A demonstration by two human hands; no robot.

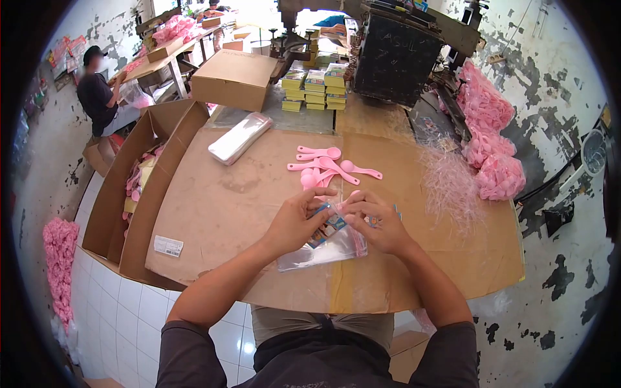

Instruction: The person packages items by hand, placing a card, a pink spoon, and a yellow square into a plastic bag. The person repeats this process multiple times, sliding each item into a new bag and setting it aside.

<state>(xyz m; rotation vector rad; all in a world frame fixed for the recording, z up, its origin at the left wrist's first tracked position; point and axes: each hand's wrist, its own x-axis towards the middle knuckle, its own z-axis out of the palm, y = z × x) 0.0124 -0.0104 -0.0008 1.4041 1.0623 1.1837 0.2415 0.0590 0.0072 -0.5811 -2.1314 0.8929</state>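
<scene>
My left hand (299, 218) pinches the edge of a small clear plastic bag (337, 208), beside a blue printed card (328, 227). On the other side my right hand (378, 222) has its fingers bent and closed on the same bag; a bit of pink shows by its fingertips, partly hidden. More blue print peeks out behind the right fingers. Under both hands lie flat clear plastic bags (314, 257). Just beyond the fingers is a loose pile of pink measuring spoons (326, 161).
A stack of clear bags (240, 138) lies at the upper left of the cardboard-covered table (213, 213). An open carton (103, 220) stands left. Card stacks (315, 84) and a black machine (391, 55) are behind. Pink bundles (495, 142) line the right. A person (100, 94) sits far left.
</scene>
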